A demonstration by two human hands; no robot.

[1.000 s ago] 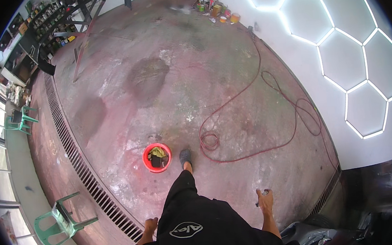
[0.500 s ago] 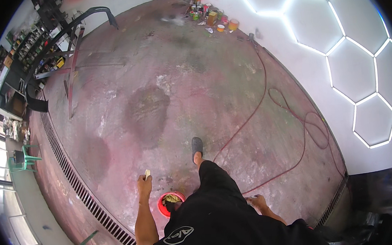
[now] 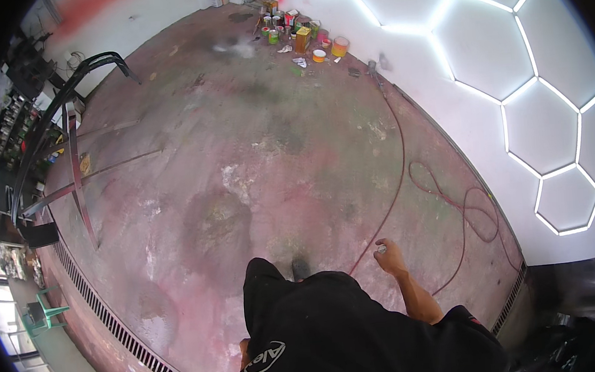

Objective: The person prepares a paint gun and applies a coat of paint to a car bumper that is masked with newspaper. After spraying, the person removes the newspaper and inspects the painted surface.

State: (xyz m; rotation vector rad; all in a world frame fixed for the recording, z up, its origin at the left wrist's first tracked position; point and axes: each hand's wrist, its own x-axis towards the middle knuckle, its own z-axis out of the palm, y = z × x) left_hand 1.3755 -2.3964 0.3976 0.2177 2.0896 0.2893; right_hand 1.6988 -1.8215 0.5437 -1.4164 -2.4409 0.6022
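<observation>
My right hand [image 3: 389, 258] is out ahead of me on the right, over the floor by the red hose [image 3: 401, 151]. Its fingers are closed round a small, pale grey-white thing [image 3: 381, 249] that I cannot make out. Only a sliver of my left hand or wrist [image 3: 244, 351] shows beside my black shirt. The shirt hides its fingers and whatever they hold. A dark clog [image 3: 300, 268] shows past the shirt, and one knee in black cloth is raised in front.
Paint cans and tins [image 3: 303, 39] cluster by the far wall. At left a black bumper [image 3: 23, 148] rests on a metal stand [image 3: 76, 175]. The hose loops along the right. A floor grate [image 3: 112, 319] runs down the left, beyond it a green chair [image 3: 45, 311].
My right hand has swung forward, my left hand back behind the shirt. The red bucket and the pale piece in my left hand have gone out of sight. I have stepped ahead.
</observation>
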